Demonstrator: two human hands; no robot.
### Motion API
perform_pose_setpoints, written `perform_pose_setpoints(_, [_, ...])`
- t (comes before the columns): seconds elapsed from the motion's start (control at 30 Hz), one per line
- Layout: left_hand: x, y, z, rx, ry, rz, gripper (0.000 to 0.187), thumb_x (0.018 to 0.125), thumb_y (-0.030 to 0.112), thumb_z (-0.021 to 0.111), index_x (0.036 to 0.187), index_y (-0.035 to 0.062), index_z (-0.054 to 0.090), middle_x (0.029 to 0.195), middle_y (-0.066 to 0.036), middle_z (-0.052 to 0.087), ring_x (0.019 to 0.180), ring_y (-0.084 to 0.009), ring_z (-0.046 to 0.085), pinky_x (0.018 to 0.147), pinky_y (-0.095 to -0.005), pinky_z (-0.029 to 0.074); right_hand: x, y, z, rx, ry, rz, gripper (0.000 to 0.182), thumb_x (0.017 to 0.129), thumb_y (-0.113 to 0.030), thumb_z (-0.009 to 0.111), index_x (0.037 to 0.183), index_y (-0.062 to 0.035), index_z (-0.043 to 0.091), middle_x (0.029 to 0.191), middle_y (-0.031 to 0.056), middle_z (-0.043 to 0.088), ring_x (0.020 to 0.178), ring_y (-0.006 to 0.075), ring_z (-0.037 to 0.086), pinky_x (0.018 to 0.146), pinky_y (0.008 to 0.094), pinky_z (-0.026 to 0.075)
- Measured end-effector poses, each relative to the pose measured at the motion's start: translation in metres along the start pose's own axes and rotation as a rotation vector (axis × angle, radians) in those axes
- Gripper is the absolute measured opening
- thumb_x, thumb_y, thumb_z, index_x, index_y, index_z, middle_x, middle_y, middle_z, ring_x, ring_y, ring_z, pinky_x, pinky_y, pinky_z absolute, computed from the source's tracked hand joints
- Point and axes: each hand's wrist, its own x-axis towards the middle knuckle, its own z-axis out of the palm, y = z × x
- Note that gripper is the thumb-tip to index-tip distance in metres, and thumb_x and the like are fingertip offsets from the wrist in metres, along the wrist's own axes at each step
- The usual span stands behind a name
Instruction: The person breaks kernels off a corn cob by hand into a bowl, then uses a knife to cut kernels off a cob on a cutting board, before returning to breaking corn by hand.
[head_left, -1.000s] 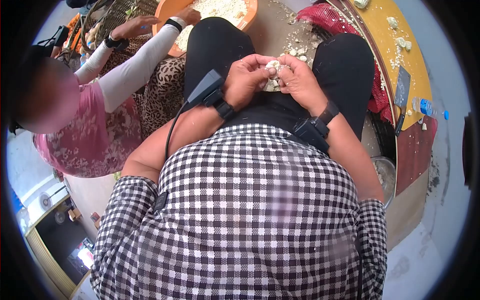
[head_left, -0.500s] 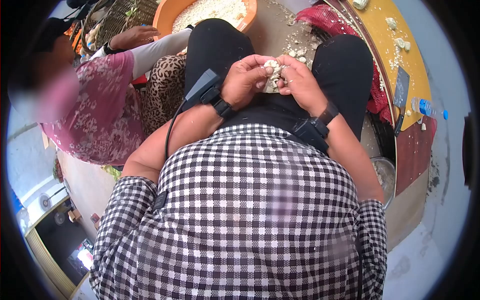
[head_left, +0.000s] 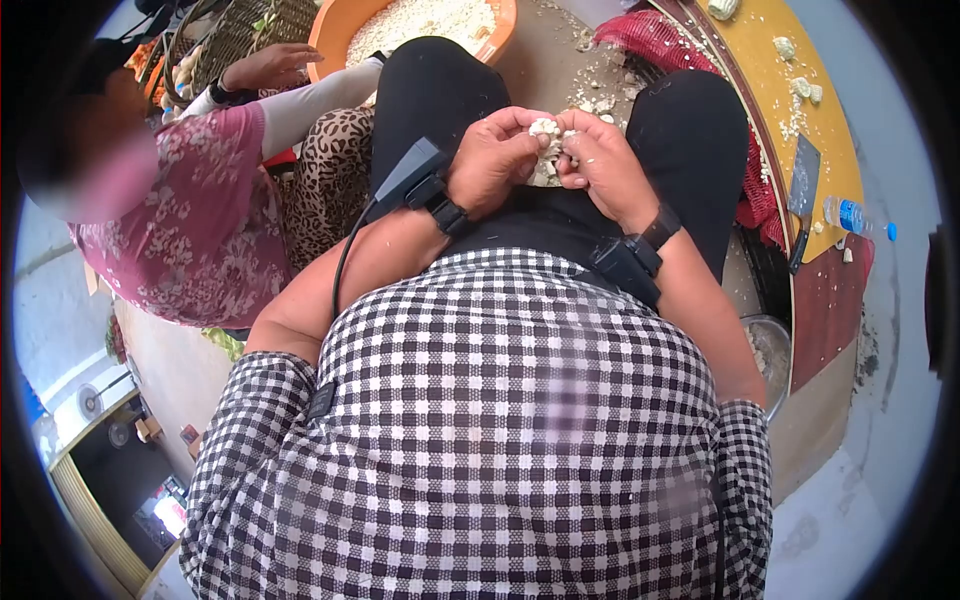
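Above my lap, my left hand [head_left: 490, 160] pinches a knobbly white piece that looks like a cauliflower floret [head_left: 546, 128] between thumb and fingers. Close beside it, my right hand [head_left: 606, 168] has its fingers curled in against the same floret, touching its right side. Part of the floret is hidden by the fingertips. Small white crumbs [head_left: 592, 103] and bits lie on the floor beyond my hands, between my knees.
An orange basin [head_left: 328, 40] of small white pieces stands ahead. On the left sits a person in a pink flowered top [head_left: 190, 210], near wicker baskets [head_left: 250, 40]. The yellow board [head_left: 835, 110] at right holds a cleaver [head_left: 804, 178], bottle [head_left: 852, 214] and white chunks. A red mesh sack [head_left: 650, 38] lies nearby.
My right hand has shifted slightly against the floret, its fingers turned a little. My left hand keeps its pinch. The person on the left has leaned slightly away.
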Motion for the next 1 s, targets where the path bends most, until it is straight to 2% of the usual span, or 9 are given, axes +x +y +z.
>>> perform_pose_setpoints(0.17, [-0.003,-0.001,0.009,-0.056,0.037,0.030,0.022,0.084,0.007,0.062,0.105,0.0017,0.056,0.094,-0.005,0.061,0.072,-0.0072,0.055,0.059,-0.0189,0.043,-0.002,-0.002,0.002,0.079,-0.015,0.013,0.014,0.092,-0.013,0.051,0.094,0.0003,0.055,0.072,0.0006,0.052,0.059,0.0033,0.046,0.046,0.0151,0.037])
perform_pose_setpoints(0.37, [-0.005,0.001,0.011,-0.016,0.071,0.004,0.020,0.084,0.007,0.062,0.102,0.0021,0.057,0.089,-0.004,0.062,0.069,-0.0060,0.055,0.056,-0.0173,0.041,-0.003,0.001,0.001,0.014,0.045,-0.044,0.011,0.090,-0.009,0.052,0.095,0.0002,0.056,0.071,0.0008,0.053,0.061,0.0042,0.049,0.051,0.0175,0.045])
perform_pose_setpoints(0.47, [-0.001,-0.007,0.006,-0.004,0.111,0.012,0.017,0.084,0.007,0.063,0.099,0.0023,0.057,0.083,-0.001,0.060,0.061,-0.0041,0.049,0.052,-0.0171,0.038,-0.002,0.004,-0.002,-0.047,0.054,-0.037,0.008,0.092,-0.009,0.051,0.096,-0.0037,0.055,0.074,-0.0018,0.051,0.061,0.0020,0.045,0.048,0.0136,0.035])
perform_pose_setpoints(0.57, [-0.001,-0.008,-0.002,0.011,0.077,-0.006,0.016,0.084,0.009,0.062,0.097,0.0026,0.057,0.077,0.001,0.057,0.057,-0.0035,0.043,0.050,-0.0176,0.035,-0.005,-0.002,0.002,-0.031,0.035,-0.026,0.007,0.090,-0.007,0.052,0.096,-0.0033,0.055,0.071,-0.0018,0.050,0.059,0.0027,0.045,0.048,0.0141,0.035])
perform_pose_setpoints(0.67, [-0.001,-0.005,0.000,-0.062,0.082,-0.066,0.014,0.084,0.010,0.062,0.095,0.0035,0.057,0.071,0.003,0.051,0.055,-0.0030,0.039,0.048,-0.0174,0.033,-0.003,0.001,0.001,-0.105,0.054,-0.038,0.007,0.089,-0.005,0.053,0.096,-0.0028,0.055,0.069,-0.0016,0.049,0.057,0.0029,0.044,0.048,0.0147,0.035])
perform_pose_setpoints(0.77, [-0.002,0.000,-0.003,-0.151,0.051,-0.166,0.013,0.084,0.011,0.062,0.093,0.0046,0.056,0.069,0.005,0.048,0.054,-0.0018,0.039,0.047,-0.0165,0.032,-0.004,-0.001,0.001,-0.095,0.057,-0.049,0.010,0.087,-0.005,0.053,0.093,-0.0008,0.058,0.069,0.0000,0.054,0.057,0.0039,0.049,0.049,0.0178,0.042])
perform_pose_setpoints(1.0, [0.002,0.005,-0.007,-0.251,0.024,-0.273,0.011,0.085,0.011,0.061,0.093,0.0060,0.054,0.072,0.005,0.047,0.053,-0.0005,0.038,0.044,-0.0153,0.030,-0.001,-0.002,0.001,-0.159,0.066,-0.072,0.007,0.086,-0.007,0.056,0.092,-0.0020,0.058,0.069,-0.0009,0.054,0.057,0.0029,0.048,0.049,0.0177,0.041])
